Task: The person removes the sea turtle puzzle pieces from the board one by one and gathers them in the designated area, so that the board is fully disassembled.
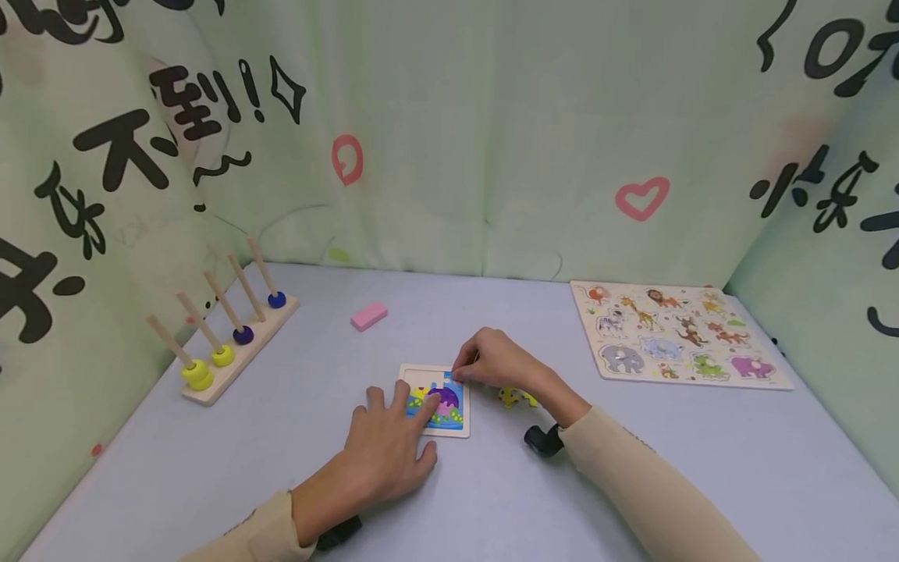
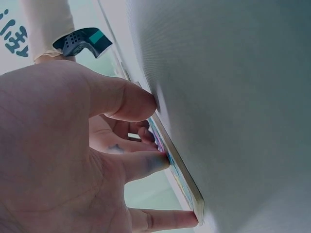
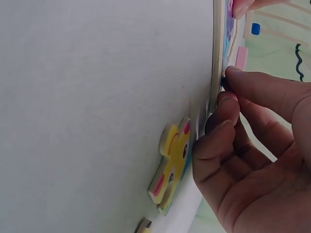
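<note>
A small square jigsaw puzzle in a wooden frame [image 1: 467, 414] lies on the table, its picture blue, purple and yellow. My left hand [image 1: 382, 449] spreads over its near left side, fingertips pressing on the picture and frame; the left wrist view shows these straight fingers at the board's edge [image 2: 187, 179]. At the far right corner, my right hand [image 1: 502, 359] pinches a small puzzle piece [image 3: 224, 81], mostly hidden behind thumb and fingers. Beside that hand lies a loose yellow puzzle piece [image 3: 174, 162] with a face, with another yellow piece [image 1: 530, 400] partly behind the wrist.
A wooden peg stand [image 1: 246, 351] with yellow and blue beads stands at the left. Farther back lies a pink block [image 1: 368, 315]. An animal puzzle board [image 1: 656, 328] occupies the back right, and printed curtains [image 1: 492, 156] enclose the table.
</note>
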A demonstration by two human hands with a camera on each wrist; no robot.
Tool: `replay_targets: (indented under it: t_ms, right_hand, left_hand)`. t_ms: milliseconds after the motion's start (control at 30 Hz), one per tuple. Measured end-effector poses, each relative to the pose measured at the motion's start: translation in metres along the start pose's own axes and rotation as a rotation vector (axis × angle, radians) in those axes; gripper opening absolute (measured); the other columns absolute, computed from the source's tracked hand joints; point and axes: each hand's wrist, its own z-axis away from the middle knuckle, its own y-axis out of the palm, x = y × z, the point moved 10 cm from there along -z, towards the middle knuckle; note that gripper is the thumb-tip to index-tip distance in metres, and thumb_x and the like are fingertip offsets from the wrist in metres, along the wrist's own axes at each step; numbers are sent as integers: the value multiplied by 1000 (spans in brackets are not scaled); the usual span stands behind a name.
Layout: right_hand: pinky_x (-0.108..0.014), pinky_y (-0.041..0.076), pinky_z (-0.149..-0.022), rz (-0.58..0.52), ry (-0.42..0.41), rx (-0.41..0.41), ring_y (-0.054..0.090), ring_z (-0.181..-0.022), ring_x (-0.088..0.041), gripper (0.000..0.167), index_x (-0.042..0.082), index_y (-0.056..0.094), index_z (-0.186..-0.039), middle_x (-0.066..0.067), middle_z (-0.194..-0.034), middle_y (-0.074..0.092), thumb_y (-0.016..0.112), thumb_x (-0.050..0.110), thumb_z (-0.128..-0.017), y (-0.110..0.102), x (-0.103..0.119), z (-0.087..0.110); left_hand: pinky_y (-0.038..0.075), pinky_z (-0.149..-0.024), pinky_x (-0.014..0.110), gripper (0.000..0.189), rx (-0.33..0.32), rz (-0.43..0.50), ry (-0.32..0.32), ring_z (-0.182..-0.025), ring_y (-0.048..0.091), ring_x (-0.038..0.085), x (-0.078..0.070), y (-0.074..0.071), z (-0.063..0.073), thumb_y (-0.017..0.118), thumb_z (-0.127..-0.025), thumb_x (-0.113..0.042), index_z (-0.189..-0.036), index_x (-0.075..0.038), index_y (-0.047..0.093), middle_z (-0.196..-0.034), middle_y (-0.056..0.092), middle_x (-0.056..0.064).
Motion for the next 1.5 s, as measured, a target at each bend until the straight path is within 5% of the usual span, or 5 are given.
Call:
replay_targets:
  t_ms: [733, 1500]
  right_hand:
    - [-26, 44, -67, -73, 71, 8, 55, -77, -13, 11, 8, 80, -95, -4, -89, 75, 74, 15, -99, 0, -14, -3]
    - [-25, 49, -68, -179, 54, 36, 58, -77, -13, 6, 8, 81, -100, -4, -95, 77, 78, 13, -96, -7, -12, 4]
  left_hand:
    - [58, -83, 52, 64, -14, -2, 15, -120, 54, 45, -3, -4, 0, 63, -96, -55, -155, -32, 54, -141, 53, 18]
    - [59, -82, 52, 64, -26, 7, 17, -120, 55, 46, -1, -4, 1, 63, -95, -54, -154, -31, 56, -140, 54, 19]
